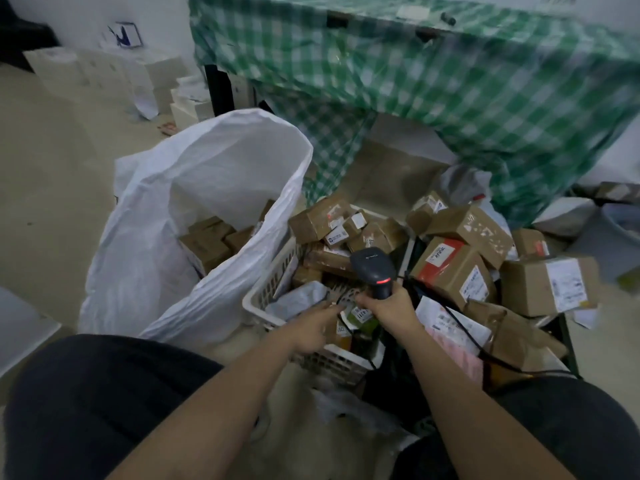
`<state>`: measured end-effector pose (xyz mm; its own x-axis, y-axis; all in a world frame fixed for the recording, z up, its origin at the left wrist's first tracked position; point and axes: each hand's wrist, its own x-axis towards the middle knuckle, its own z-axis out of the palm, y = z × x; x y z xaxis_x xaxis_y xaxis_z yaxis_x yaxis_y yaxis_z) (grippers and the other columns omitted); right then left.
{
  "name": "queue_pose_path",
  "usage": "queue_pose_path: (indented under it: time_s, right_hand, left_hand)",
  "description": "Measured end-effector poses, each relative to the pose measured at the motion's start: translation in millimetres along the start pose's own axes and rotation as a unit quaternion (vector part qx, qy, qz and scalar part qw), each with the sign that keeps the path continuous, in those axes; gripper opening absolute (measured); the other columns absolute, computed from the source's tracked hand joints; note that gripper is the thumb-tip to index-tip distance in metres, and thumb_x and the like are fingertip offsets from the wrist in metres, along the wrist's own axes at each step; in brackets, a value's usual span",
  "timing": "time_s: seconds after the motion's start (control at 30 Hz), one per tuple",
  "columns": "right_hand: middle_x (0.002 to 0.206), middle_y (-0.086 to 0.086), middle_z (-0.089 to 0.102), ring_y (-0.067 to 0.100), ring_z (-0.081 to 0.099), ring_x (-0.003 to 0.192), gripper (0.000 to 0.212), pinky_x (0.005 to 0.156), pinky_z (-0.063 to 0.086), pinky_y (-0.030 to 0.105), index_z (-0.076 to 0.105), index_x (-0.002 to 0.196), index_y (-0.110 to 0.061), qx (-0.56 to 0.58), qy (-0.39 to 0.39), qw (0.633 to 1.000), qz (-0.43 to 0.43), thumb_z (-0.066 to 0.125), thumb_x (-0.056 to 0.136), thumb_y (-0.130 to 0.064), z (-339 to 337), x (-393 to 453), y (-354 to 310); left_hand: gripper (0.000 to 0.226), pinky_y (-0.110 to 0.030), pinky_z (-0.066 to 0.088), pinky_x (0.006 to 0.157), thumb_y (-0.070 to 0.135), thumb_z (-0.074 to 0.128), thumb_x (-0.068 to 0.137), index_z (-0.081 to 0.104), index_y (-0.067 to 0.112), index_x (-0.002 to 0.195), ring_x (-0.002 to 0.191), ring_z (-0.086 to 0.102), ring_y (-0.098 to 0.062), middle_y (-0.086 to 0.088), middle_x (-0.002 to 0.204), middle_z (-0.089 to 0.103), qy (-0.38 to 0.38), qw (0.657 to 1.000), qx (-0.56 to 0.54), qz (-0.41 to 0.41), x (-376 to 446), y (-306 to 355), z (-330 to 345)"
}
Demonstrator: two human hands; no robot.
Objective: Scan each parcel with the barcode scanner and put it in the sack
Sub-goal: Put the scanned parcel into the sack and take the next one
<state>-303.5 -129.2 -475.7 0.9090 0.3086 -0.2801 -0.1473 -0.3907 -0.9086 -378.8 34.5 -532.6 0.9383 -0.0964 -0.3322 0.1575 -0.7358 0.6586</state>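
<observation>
My right hand [388, 304] grips the handle of a dark barcode scanner [372, 268], its red light lit, above a white plastic basket [263, 296]. My left hand [313, 329] reaches into the basket with fingers stretched toward a small green parcel with a white label [362, 317]; I cannot tell whether it touches it. A grey poly mailer [298, 299] lies beside it. The open white sack [207, 209] stands to the left with several brown boxes [207, 242] inside. Many brown cardboard parcels [457, 268] are heaped behind and to the right of the basket.
The scanner's black cable [464, 330] trails right over the parcels. A table with a green checked cloth [450, 81] stands behind the heap. White boxes [104, 74] are stacked at the back left. My knees fill the lower corners.
</observation>
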Motion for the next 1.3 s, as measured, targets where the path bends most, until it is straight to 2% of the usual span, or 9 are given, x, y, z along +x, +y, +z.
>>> queue_pose_path:
  time_s: [0.07, 0.3, 0.43, 0.57, 0.7, 0.93, 1.0, 1.1, 1.3]
  right_hand:
    - [0.082, 0.008, 0.058, 0.021, 0.056, 0.077, 0.02, 0.071, 0.043, 0.031, 0.056, 0.09, -0.009, 0.014, 0.02, 1.0, 0.01, 0.073, 0.081, -0.001, -4, -4, 15]
    - [0.084, 0.002, 0.064, 0.01, 0.06, 0.073, 0.023, 0.064, 0.045, 0.023, 0.058, 0.101, -0.009, 0.012, 0.016, 1.0, 0.018, 0.073, 0.083, -0.007, -14, -11, 54]
    - [0.084, 0.011, 0.066, 0.02, 0.062, 0.073, 0.021, 0.069, 0.049, 0.04, 0.06, 0.098, -0.006, -0.015, 0.009, 0.999, 0.03, 0.073, 0.082, -0.01, -3, -8, 71]
    - [0.088, 0.028, 0.064, 0.026, 0.058, 0.071, 0.016, 0.063, 0.045, 0.036, 0.058, 0.093, -0.007, -0.026, 0.004, 0.999, 0.037, 0.071, 0.084, -0.008, 9, 2, 75]
    - [0.078, 0.018, 0.064, 0.028, 0.06, 0.069, 0.019, 0.06, 0.044, 0.032, 0.06, 0.094, 0.0, -0.045, -0.015, 0.998, 0.036, 0.071, 0.083, -0.011, 17, 15, 80]
    - [0.071, -0.003, 0.06, 0.014, 0.058, 0.065, 0.019, 0.052, 0.041, 0.016, 0.052, 0.087, -0.019, -0.076, 0.036, 0.996, 0.003, 0.069, 0.084, -0.011, 36, 17, 89]
    - [0.068, -0.008, 0.057, 0.008, 0.054, 0.061, 0.019, 0.049, 0.037, 0.011, 0.052, 0.086, -0.019, -0.087, 0.047, 0.995, -0.009, 0.069, 0.084, -0.011, 41, 17, 90]
    - [0.067, -0.008, 0.056, 0.012, 0.055, 0.062, 0.016, 0.053, 0.04, 0.023, 0.052, 0.086, -0.019, -0.124, 0.052, 0.99, -0.032, 0.067, 0.084, -0.012, 47, 16, 93]
    - [0.062, -0.01, 0.052, 0.02, 0.054, 0.064, 0.026, 0.057, 0.039, 0.03, 0.045, 0.076, -0.03, -0.155, 0.06, 0.985, -0.041, 0.068, 0.081, -0.018, 69, 15, 105]
  left_hand:
    - [0.071, -0.035, 0.027, 0.114, 0.022, 0.055, 0.096, 0.014, 0.016, 0.154, 0.143, 0.024, -0.029, -0.013, 0.158, 0.02, 0.0, 1.0, 0.012, -0.019, -3, -9, 33]
    - [0.022, -0.022, 0.038, 0.082, 0.009, 0.058, 0.091, 0.063, 0.007, 0.112, 0.107, 0.057, -0.026, -0.012, 0.115, 0.063, 0.06, 0.998, 0.001, -0.014, -8, -44, 69]
    - [0.006, -0.033, 0.048, 0.076, 0.012, 0.059, 0.087, 0.064, 0.012, 0.09, 0.091, 0.061, -0.026, -0.009, 0.095, 0.066, 0.029, 0.998, 0.012, -0.05, -5, -68, 86]
    - [0.027, -0.037, 0.046, 0.084, 0.02, 0.058, 0.089, 0.056, 0.013, 0.115, 0.103, 0.055, -0.03, -0.011, 0.113, 0.055, -0.043, 0.99, 0.08, -0.104, -3, -81, 115]
    - [0.052, -0.04, 0.043, 0.095, 0.028, 0.057, 0.093, 0.037, 0.018, 0.14, 0.117, 0.048, -0.034, -0.011, 0.133, 0.042, -0.104, 0.973, 0.066, -0.194, -6, -99, 160]
    - [0.062, -0.034, 0.044, 0.089, 0.027, 0.07, 0.084, 0.042, 0.014, 0.138, 0.108, 0.057, -0.035, -0.014, 0.126, 0.047, 0.001, 0.952, -0.113, -0.286, -14, -124, 201]
    - [0.071, -0.037, 0.048, 0.084, 0.043, 0.076, 0.072, 0.047, 0.013, 0.129, 0.101, 0.059, -0.035, -0.014, 0.117, 0.051, 0.034, 0.927, -0.179, -0.328, -15, -133, 207]
    - [0.087, -0.038, 0.051, 0.078, 0.065, 0.067, 0.048, 0.052, 0.013, 0.116, 0.092, 0.062, -0.032, -0.014, 0.105, 0.059, 0.076, 0.898, -0.227, -0.369, -15, -162, 231]
    - [0.059, -0.036, 0.042, 0.086, 0.025, 0.077, 0.078, 0.052, -0.003, 0.124, 0.113, 0.055, -0.038, -0.022, 0.121, 0.057, 0.071, 0.91, -0.201, -0.355, 7, -182, 241]
